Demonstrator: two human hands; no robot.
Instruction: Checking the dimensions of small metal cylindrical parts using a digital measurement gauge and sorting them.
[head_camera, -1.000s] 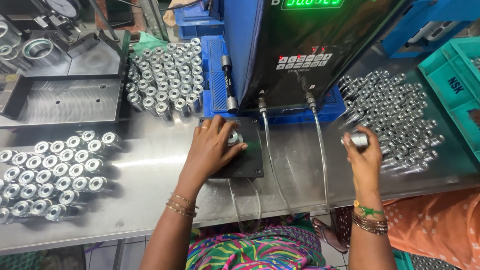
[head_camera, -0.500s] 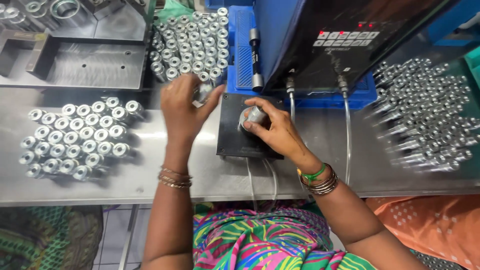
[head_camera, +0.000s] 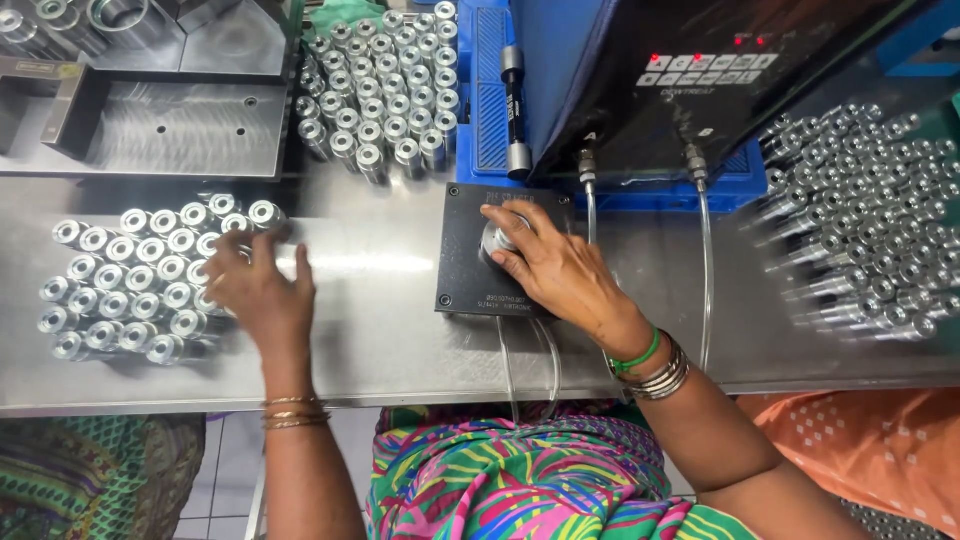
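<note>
My right hand (head_camera: 555, 270) grips a metal cylinder (head_camera: 497, 238) that sits on the black square gauge block (head_camera: 462, 280) at the middle of the steel table. My left hand (head_camera: 258, 295) lies palm down at the right edge of a group of upright metal cylinders (head_camera: 120, 285) on the left. Its fingertips touch the nearest ones. The hand is blurred, and whether it holds a cylinder is hidden. One cylinder (head_camera: 265, 214) stands just beyond the fingertips.
A blue machine with a dark button panel (head_camera: 700, 75) stands behind the block, and two clear tubes (head_camera: 705, 260) run down from it. More cylinders stand at top centre (head_camera: 385, 90) and lie piled at right (head_camera: 860, 220). A grey metal tray (head_camera: 170, 130) sits top left.
My left hand swung from the top-centre cylinders down and left to the left group. My right hand stayed on the cylinder on the black block.
</note>
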